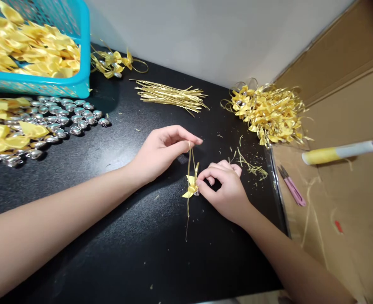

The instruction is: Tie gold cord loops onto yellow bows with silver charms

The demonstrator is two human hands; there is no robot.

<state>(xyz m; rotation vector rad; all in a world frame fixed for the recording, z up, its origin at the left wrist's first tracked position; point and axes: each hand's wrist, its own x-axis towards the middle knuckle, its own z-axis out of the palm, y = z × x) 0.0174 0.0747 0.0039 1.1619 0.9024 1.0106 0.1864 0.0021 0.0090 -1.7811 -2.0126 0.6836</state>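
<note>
My left hand (164, 154) pinches a thin gold cord (189, 164) between thumb and fingers, above the black table. The cord runs down past a small yellow ribbon flower (191, 188), and a thin needle-like end (186, 230) points toward me below it. Thumb and forefinger of my right hand (222, 185) are closed on the flower's right side, by a gold loop (197, 169). A small shiny bead shows under those fingertips, partly hidden.
A teal basket (84, 46) holds yellow ribbon petals. Silver beads (62, 112) lie below it. Gold strips (173, 96) lie behind my hands, finished-looking flowers (271, 109) at back right. Clippings (252, 166), pink-handled snips (294, 190) and a yellow-white roll (338, 153) are at right.
</note>
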